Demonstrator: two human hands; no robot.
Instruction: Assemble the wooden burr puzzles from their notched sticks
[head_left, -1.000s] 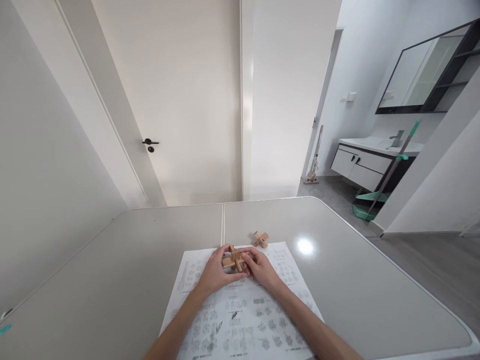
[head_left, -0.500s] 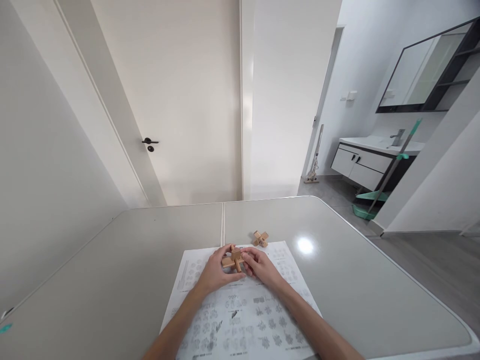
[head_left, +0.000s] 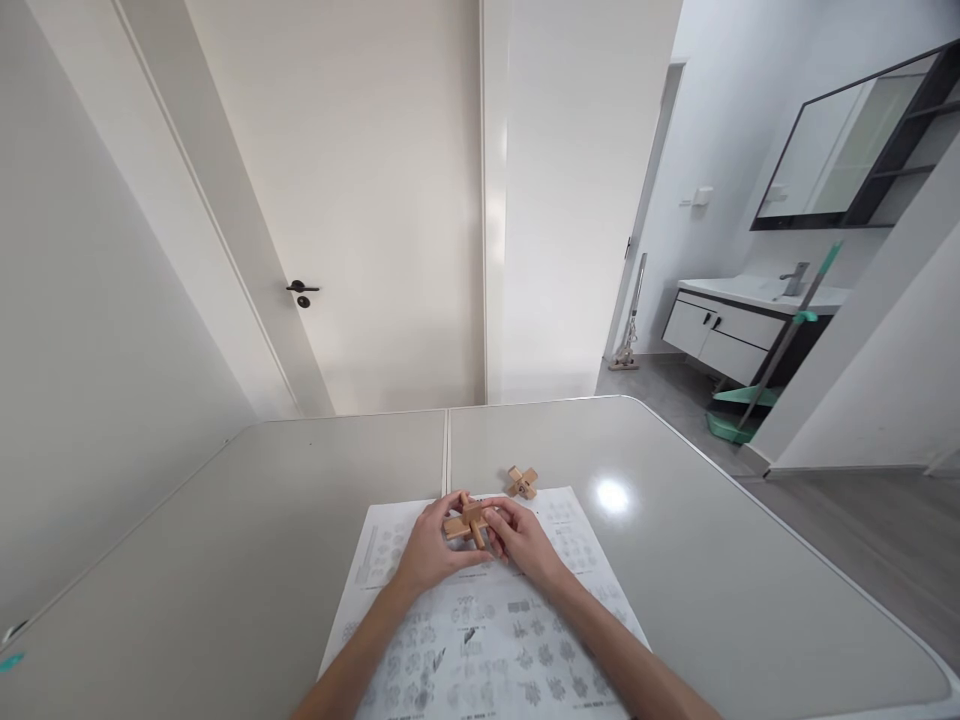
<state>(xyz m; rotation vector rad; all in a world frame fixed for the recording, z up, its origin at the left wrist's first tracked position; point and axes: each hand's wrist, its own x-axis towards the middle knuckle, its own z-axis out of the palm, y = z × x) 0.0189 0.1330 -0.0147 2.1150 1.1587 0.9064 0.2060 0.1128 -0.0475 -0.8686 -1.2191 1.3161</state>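
Observation:
Between my two hands is a wooden interlocking puzzle [head_left: 466,524] made of light-brown bars that cross one another. My left hand [head_left: 431,548] curls round its left side, fingers at the back and thumb along the front. My right hand [head_left: 523,540] pinches its right side with thumb and fingertips, which hide that end. Both hands are just above a printed sheet [head_left: 480,640] covered with rows of small grey diagrams. A second wooden puzzle [head_left: 522,482], cross-shaped, rests at the sheet's far edge, beyond my right hand and apart from it.
The grey table [head_left: 225,560] has a seam down its far half and a bright light reflection at right. A door with a black handle [head_left: 301,288] stands beyond it. To the right are a sink cabinet [head_left: 724,325], a mop [head_left: 630,330] and a green dustpan [head_left: 731,427].
The puzzle in my hands has tilted slightly, and my right fingers have shifted a little on its top bar. The second puzzle stays where it was. The whole view has moved slightly.

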